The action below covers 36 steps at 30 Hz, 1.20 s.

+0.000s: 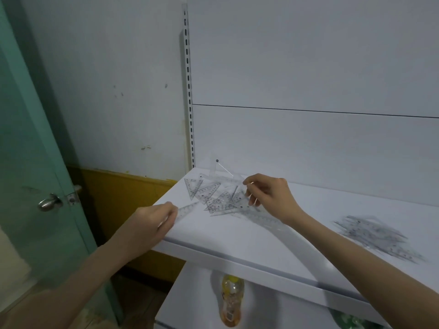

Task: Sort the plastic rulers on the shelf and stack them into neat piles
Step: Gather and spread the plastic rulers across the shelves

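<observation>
while left hand (154, 219) grips straight ruler (187, 208), right hand (268, 193) pinches triangle (231, 175) over jumbled heap (213, 197); second heap (377, 236) right, bottle (231, 300) below.

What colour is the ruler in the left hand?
The ruler is clear with dark markings; head view.

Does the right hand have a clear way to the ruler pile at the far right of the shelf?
Probably yes. Only bare shelf lies between the right hand and that pile, though it seems to pinch a clear triangle ruler.
</observation>
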Motion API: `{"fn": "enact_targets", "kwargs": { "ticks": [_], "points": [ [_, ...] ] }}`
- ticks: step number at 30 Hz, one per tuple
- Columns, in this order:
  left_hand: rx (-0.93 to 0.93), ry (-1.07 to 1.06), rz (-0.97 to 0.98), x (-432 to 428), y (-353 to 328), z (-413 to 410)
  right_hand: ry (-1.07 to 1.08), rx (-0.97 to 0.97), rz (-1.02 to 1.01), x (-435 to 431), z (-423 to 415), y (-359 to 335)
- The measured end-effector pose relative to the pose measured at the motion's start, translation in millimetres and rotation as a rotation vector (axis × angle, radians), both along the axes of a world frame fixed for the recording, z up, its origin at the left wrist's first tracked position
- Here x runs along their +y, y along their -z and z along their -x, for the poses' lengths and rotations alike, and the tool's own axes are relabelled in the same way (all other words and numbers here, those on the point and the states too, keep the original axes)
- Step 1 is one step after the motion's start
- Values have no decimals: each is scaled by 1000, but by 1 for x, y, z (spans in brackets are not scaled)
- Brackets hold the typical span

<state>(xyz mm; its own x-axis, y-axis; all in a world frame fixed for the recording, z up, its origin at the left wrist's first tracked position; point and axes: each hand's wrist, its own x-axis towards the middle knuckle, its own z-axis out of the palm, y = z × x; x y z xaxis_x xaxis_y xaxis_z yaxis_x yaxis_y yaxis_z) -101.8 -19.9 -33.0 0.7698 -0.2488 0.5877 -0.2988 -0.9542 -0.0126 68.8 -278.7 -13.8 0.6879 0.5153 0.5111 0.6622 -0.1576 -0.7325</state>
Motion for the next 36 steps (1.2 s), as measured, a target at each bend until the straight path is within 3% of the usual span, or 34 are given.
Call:
{"fn": "enact_targets", "kwargs": {
  "ticks": [9, 12, 19, 25, 31, 36],
  "points": [
    [-91, 218, 369, -108, -14, -91, 251, 61, 47, -126, 5, 5],
    [-124, 338, 348, -171, -18, -126, 424, 52, 93, -198, 15, 12],
    [62, 621, 354, -322, -13, -176, 828, 19, 82, -365, 54, 17],
    [224, 655, 388, -422, -3, -202, 1096, -164, 308, -488, 57, 35],
    [305, 651, 357, -487, 3, -221, 1089, -415, 687, -549, 24, 45],
    [357, 527, 388, -508, 7, -228, 980, -393, 833, -552, -4, 55]
  ]
}}
